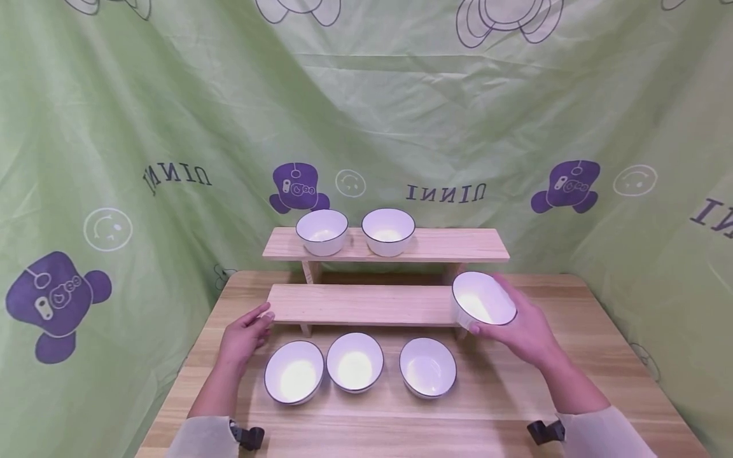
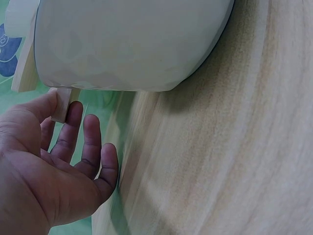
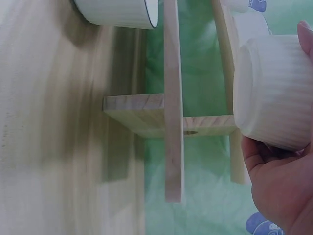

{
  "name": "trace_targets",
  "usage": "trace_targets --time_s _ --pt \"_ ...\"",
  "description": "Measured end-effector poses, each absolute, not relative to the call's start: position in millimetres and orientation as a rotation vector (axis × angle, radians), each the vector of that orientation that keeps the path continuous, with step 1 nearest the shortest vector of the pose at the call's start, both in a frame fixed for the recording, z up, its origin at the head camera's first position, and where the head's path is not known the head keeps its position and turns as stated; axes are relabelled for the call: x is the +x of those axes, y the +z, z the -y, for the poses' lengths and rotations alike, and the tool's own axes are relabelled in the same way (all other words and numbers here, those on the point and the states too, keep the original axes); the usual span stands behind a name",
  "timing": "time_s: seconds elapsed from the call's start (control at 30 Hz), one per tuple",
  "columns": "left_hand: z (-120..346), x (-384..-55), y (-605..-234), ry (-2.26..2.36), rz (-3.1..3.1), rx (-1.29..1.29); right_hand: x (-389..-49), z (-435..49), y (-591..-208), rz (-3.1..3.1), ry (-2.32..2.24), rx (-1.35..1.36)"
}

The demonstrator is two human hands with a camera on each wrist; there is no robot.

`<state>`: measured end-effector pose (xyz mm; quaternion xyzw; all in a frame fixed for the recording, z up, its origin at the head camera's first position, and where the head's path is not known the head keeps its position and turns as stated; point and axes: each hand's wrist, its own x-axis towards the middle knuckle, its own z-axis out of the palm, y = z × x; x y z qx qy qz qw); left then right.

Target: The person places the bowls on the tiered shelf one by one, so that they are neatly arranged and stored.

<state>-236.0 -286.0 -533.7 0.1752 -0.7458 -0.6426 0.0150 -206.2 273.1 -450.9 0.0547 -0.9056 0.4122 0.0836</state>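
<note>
Bowl gripped by its side in the right hand, apart from the lower shelf near its right end, probably to leave the underside free, with the left hand pinching that shelf's left end, seemingly for steadiness.

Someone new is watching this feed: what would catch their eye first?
Likely the white bowl in the right hand, by the right end of the lower board. Next, two bowls on the upper board and the left hand pinching the lower board's left end. Three more bowls stand on the table in front.
</note>
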Motion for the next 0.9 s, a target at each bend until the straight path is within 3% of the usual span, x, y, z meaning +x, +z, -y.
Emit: trace_targets --time_s 0.9 --pt "285 -235 -532 -1.999 2.331 0.549 -247 -262 -413 2.681 1.239 0.155"
